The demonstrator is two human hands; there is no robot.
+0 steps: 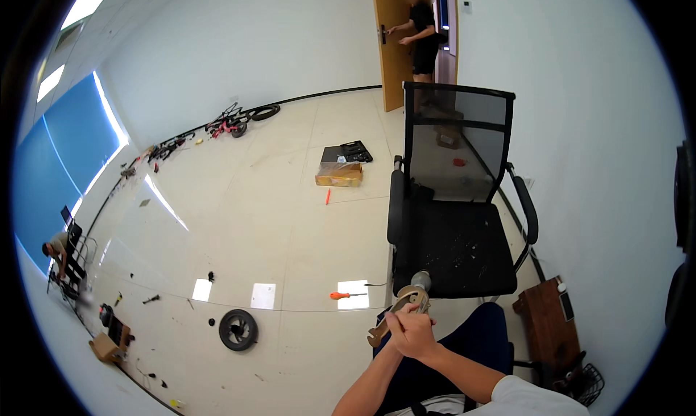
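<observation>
Head view shows your two hands meeting at a tan metal bracket (pixel 380 330), low and right of centre in the frame, its notched end toward the lower left. At its other end a grey rounded piece (pixel 420 279) points to the front edge of the black chair seat (pixel 453 246); you cannot tell whether they touch. Your right hand (pixel 417 335) is clenched around the bracket, while your left hand (pixel 396 331) sits tight against it, too covered to tell how its fingers close. For good control, let one hand anchor the bracket and the other apply any force, with both wrists straight. Bracing the grey piece on the seat would probably curb wobble, and fingertips are best clear of the notch. Just left of the chair, the orange-handled screwdriver (pixel 341 296) lies on the floor, so mind it if you shift your feet. Farther left lies a black-tyred wheel (pixel 238 330); above centre, a cardboard box (pixel 338 179) sits beside a black tool case (pixel 355 152).
</observation>
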